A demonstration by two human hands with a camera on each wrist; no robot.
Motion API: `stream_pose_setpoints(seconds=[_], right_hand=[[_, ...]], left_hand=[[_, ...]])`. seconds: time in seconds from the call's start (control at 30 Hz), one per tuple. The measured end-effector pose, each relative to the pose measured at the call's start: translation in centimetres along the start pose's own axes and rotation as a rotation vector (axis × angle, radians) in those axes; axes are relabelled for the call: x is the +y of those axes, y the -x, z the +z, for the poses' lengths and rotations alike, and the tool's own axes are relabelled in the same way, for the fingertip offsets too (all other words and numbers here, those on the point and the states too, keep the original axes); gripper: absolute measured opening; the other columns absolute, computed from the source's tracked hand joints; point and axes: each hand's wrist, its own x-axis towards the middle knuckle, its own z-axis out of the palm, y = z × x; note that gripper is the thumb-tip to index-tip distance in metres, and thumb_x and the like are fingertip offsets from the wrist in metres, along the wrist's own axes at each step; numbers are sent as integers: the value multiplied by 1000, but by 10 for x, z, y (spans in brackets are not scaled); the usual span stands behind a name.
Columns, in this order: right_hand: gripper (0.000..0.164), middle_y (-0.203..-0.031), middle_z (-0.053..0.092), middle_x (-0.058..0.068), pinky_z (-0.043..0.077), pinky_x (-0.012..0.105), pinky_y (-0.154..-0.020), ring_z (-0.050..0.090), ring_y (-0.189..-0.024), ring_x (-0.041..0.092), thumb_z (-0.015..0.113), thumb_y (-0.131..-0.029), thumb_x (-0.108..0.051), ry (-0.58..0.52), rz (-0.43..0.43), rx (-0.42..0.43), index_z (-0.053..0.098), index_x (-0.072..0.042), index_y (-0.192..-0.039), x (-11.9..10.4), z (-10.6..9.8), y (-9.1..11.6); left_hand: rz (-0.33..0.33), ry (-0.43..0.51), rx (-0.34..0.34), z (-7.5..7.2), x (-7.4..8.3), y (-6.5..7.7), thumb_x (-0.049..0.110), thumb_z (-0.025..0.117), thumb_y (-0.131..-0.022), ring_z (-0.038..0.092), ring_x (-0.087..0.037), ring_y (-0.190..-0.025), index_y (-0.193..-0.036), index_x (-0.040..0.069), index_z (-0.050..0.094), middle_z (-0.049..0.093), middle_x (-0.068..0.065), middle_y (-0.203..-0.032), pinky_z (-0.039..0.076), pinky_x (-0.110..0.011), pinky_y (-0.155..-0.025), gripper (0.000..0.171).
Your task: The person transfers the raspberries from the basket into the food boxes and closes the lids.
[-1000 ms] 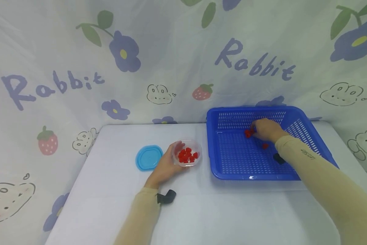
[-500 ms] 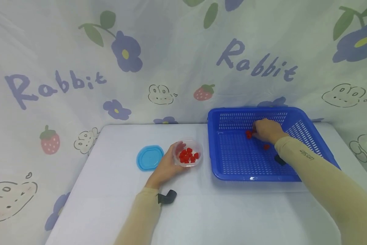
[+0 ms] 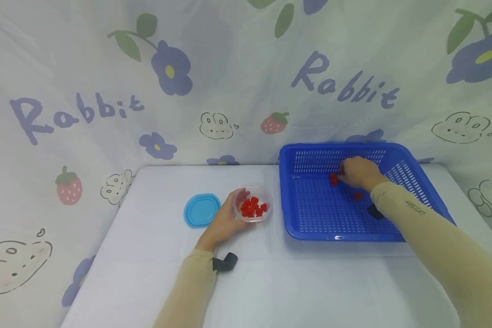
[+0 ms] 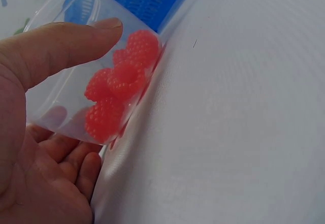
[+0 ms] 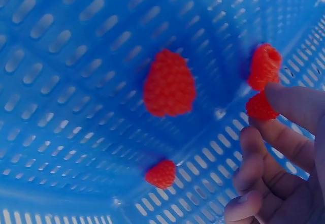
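Observation:
My left hand (image 3: pixel 223 224) holds a clear plastic cup (image 3: pixel 265 194) on the white table, thumb across its near side in the left wrist view. Several red raspberries (image 4: pixel 104 120) lie in the bottom of the cup. Inside the blue basket (image 3: pixel 311 236), near its back wall, my right hand (image 3: pixel 357 173) pinches a raspberry (image 5: pixel 261 107) between thumb and index finger. Another raspberry (image 5: pixel 265 64) sits right against that one. Two more, a larger-looking raspberry (image 5: pixel 169 84) and a smaller-looking raspberry (image 5: pixel 161 174), rest apart in the basket.
A light-blue lid (image 3: pixel 202 210) lies flat on the table, left of the cup. The slotted basket stands at the table's back right, a short gap from the cup. Behind the table hangs a printed cloth (image 3: pixel 246 82). Each wrist carries a black strap piece (image 3: pixel 226 263).
The fingers of my right hand have shifted slightly at the raspberries by the basket's back wall. My left hand and the cup stay in place.

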Motion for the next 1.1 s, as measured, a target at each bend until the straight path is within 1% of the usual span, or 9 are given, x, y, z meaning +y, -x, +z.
stream_pose_setpoints(seconds=[0.13,0.23,0.33,0.47,0.7,0.8,0.93,1.0,1.1], right_hand=[[28,-91,66,16,51,50,-66,62,-80,33,64,-84,-24,-8,2,-7,66,0,-100,-2,-6,4],[29,-93,66,17,51,50,-66,62,-81,35,64,-85,-24,-15,5,4,65,-1,-102,-3,-10,8],[29,-94,67,17,50,51,-64,62,-80,35,63,-85,-26,-20,5,27,66,-2,-101,-3,-12,10],[28,-94,67,16,50,49,-61,62,-78,33,63,-85,-27,-31,-5,55,66,-3,-100,-1,-13,12],[28,-88,68,12,50,45,-58,62,-74,28,62,-86,-29,-77,-16,74,66,-5,-100,0,-17,17],[31,-87,68,11,50,42,-55,62,-71,25,62,-87,-31,-88,-12,84,66,-5,-103,-1,-20,19],[32,-86,68,11,49,40,-52,62,-68,23,61,-87,-30,-101,-20,110,65,-4,-105,-7,-25,25],[31,-84,68,11,49,39,-51,61,-66,22,61,-87,-30,-102,-21,127,64,-4,-104,-12,-27,29],[32,-83,68,10,47,36,-47,60,-62,20,60,-87,-30,-115,-2,145,64,-4,-105,-20,-31,34]], left_hand=[[-9,14,-6,0,1,0,37,83,-64,34,-11,-128,-139,40,29,40,18,-136,42,-50,-95,92],[-14,19,-10,0,2,1,39,83,-64,34,-11,-128,-139,40,29,40,18,-136,43,-50,-94,93],[-18,19,-9,0,3,2,39,83,-64,34,-13,-129,-139,41,28,39,17,-137,43,-50,-94,93],[-21,17,-5,0,2,1,38,83,-64,34,-11,-129,-138,43,28,39,20,-135,43,-50,-94,93],[13,22,-5,-1,1,1,35,83,-65,34,-9,-128,-139,39,28,41,20,-134,44,-49,-93,93],[-4,11,-3,-1,2,1,38,83,-64,34,-8,-128,-139,40,28,41,21,-134,43,-49,-94,93],[-21,0,-4,-1,3,2,42,82,-64,34,-11,-129,-139,41,28,40,18,-136,42,-51,-95,92],[-12,3,-5,-1,3,2,42,82,-65,34,-13,-129,-139,40,28,40,17,-137,40,-52,-96,92],[-15,1,-3,-1,3,2,42,82,-64,34,-11,-129,-139,41,28,39,18,-136,42,-51,-95,92]])
